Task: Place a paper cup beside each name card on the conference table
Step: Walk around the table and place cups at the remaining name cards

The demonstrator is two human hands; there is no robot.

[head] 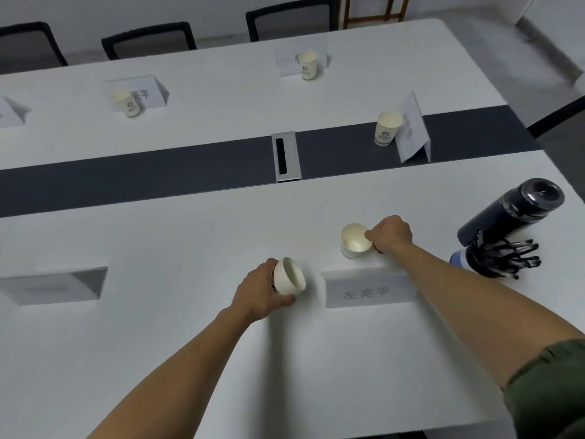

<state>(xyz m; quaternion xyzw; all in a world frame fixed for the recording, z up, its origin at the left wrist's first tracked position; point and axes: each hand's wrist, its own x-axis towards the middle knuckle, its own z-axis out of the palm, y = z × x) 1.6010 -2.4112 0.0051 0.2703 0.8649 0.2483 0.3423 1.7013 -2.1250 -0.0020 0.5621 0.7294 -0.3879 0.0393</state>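
Setting down cup four: right hand (391, 234) pinches the rim of a white paper cup (356, 240) just beyond the folded white name card (368, 291). Left hand (258, 291) grips the nested white cup stack (288, 277). Three far cups (308, 65) look done (second folded card (53, 285), left of that hand, has none).

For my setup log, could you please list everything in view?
table: one, white, dark strip
name cards: six, white; two near, three far, one right end
standing cups: three, cream, by far and end cards
held cup: one, cream, beyond near-right card
cup stack: one, white, left of that card
cable box: one, grey, centre strip
flask: one, dark, right
pens: bundle, black, beside flask
round item: one, blue, by pens
chairs: three, black, far side
left hand: grips cup stack
right hand: pinches held cup
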